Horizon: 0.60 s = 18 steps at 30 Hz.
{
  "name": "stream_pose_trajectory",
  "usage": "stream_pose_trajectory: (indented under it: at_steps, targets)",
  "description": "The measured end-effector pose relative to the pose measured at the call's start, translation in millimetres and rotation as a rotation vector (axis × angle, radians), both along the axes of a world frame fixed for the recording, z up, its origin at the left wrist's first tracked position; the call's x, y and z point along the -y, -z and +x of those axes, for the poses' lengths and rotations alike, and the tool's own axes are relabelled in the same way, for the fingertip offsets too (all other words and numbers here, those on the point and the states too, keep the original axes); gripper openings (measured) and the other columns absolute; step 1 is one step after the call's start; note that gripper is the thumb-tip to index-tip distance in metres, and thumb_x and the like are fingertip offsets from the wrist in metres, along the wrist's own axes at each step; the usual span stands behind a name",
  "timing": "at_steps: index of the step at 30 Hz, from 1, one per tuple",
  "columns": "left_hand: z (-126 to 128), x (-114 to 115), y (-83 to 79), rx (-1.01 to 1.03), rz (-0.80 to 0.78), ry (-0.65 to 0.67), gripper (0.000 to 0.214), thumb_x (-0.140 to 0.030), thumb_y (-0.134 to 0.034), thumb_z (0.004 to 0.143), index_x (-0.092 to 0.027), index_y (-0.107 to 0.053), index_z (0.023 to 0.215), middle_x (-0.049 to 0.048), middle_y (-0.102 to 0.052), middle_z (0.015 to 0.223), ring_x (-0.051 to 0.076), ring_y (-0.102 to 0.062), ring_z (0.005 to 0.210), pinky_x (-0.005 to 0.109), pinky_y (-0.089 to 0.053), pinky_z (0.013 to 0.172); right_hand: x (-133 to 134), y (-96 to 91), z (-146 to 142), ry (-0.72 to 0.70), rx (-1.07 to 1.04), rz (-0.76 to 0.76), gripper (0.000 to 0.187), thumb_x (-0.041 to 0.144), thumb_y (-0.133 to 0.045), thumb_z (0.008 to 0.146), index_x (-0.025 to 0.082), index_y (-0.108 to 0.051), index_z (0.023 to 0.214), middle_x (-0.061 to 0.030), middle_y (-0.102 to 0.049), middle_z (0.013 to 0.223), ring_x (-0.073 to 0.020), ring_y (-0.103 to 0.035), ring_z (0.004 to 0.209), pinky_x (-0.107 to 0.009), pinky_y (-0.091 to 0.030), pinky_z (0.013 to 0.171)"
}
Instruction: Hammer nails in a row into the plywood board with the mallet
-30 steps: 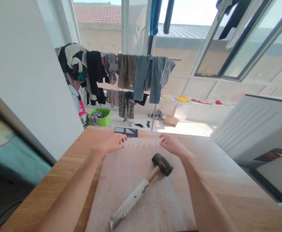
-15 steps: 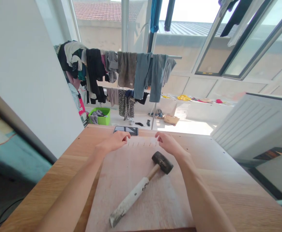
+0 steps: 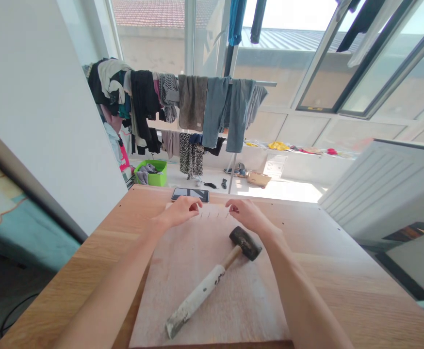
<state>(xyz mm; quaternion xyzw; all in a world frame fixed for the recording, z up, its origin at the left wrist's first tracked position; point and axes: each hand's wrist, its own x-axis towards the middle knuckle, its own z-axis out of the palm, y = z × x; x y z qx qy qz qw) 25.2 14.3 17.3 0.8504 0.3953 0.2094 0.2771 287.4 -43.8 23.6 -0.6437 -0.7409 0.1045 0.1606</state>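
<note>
Left hand (image 3: pixel 183 211) and right hand (image 3: pixel 247 214), fingers curled, grip unclear, sit apart near the board's (image 3: pixel 234 303) far edge.

A hammer (image 3: pixel 212 279) lies on a board (image 3: pixel 183 261) on the table (image 3: pixel 343 271). Near the board's far edge, a row of nails or marks (image 3: pixel 209 214) runs between left hand (image 3: pixel 183 211) and right hand (image 3: pixel 247 214). The phone (image 3: pixel 190 194) lies behind the left hand; beyond the table stands a basket (image 3: pixel 158 180).

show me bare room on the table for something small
Right of the right arm, the tabletop is bare to the edge; likewise left of the left arm. The board has room between left arm and hammer. Crowded: the far middle, with left hand, right hand, phone and thin nails or marks.
</note>
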Motion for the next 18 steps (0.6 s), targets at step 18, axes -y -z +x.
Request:
stream_pose_trajectory:
  at_steps: [18]
  targets:
    - [17.5,-6.0,29.5,0.167,0.051,0.031,0.012,-0.015,-0.064,0.083,-0.019,-0.075,0.086,0.0015,-0.078,0.087,0.017,-0.073,0.081,0.025,-0.055,0.08,-0.6,1.9,-37.8,-0.095,-0.057,0.055,0.028,0.001,-0.058,0.084,0.019,-0.079,0.09,-0.0056,-0.08,0.093,-0.0198,-0.071,0.088,-0.025,-0.048,0.08]
